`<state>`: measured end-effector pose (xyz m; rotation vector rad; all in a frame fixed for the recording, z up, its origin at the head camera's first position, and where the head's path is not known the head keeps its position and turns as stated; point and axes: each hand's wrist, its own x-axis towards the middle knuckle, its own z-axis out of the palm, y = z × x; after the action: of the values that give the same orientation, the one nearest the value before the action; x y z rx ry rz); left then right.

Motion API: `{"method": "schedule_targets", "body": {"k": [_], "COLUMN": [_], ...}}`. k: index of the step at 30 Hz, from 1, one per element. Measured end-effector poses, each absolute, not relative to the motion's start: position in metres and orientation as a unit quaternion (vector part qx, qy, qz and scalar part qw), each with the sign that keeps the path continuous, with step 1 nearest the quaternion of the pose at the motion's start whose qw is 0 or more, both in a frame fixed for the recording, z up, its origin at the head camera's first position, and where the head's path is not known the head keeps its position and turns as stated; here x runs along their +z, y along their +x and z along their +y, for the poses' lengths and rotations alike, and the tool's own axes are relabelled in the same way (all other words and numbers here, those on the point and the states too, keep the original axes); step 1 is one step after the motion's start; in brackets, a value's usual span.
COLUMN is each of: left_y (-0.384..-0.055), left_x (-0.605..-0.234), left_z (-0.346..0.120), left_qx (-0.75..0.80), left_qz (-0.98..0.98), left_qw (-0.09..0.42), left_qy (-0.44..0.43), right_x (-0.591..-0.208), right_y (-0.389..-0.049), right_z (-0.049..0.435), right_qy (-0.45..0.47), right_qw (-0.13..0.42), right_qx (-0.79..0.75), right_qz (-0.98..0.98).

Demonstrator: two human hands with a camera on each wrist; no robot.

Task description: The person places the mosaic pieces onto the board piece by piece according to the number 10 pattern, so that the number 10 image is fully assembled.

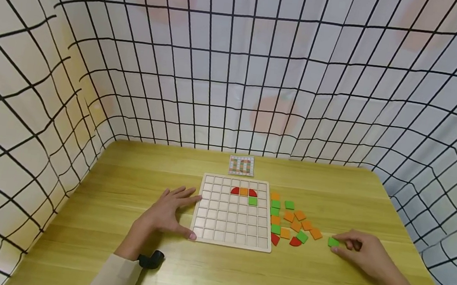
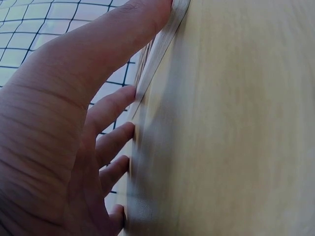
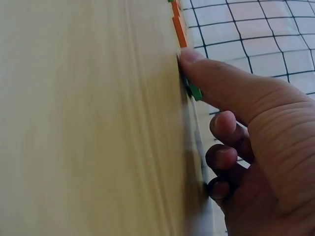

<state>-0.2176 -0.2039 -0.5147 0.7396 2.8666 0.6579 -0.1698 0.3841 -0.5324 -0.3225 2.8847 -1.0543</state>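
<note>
My right hand [image 1: 361,252] pinches a green square tile [image 1: 333,242] between thumb and forefinger, low over the table to the right of the loose tiles. In the right wrist view the green tile [image 3: 195,92] shows just behind the thumb, the other fingers curled below. At the left edge of a pale wooden grid board [image 1: 219,221], my left hand [image 1: 167,211] lies with fingers spread, thumb at the near left corner and forefinger at the left side. On the board sit two red quarter-round tiles [image 1: 235,191], an orange square [image 1: 244,192] between them and a green square [image 1: 253,201].
Several loose orange tiles [image 1: 296,226], green tiles [image 1: 289,205] and red tiles [image 1: 295,242] lie right of the board. Behind it is a small pattern card [image 1: 241,165]. A wooden table [image 1: 213,277] carries everything, with a white, black-gridded curtain [image 1: 216,66] around it.
</note>
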Motion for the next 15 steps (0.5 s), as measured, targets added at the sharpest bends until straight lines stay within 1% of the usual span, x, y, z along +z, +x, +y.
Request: {"method": "schedule_targets", "body": {"k": [8, 11, 15], "left_y": [-0.217, -0.217, -0.218], "left_x": [-0.514, -0.515, -0.515], "left_z": [-0.204, -0.204, -0.204], "left_qx": [0.222, 0.22, 0.217], "left_qz": [0.942, 0.942, 0.943], "left_qw": [0.057, 0.055, 0.054], "left_qy": [0.247, 0.248, 0.247], "right_x": [-0.525, -0.519, -0.516], "right_y": [-0.188, -0.195, -0.205], "right_z": [0.358, 0.345, 0.327], "right_qy": [-0.092, -0.1, -0.127], "right_qw": [0.042, 0.034, 0.004], "right_qx": [-0.369, -0.363, -0.348], "right_qz": [0.924, 0.926, 0.929]}}
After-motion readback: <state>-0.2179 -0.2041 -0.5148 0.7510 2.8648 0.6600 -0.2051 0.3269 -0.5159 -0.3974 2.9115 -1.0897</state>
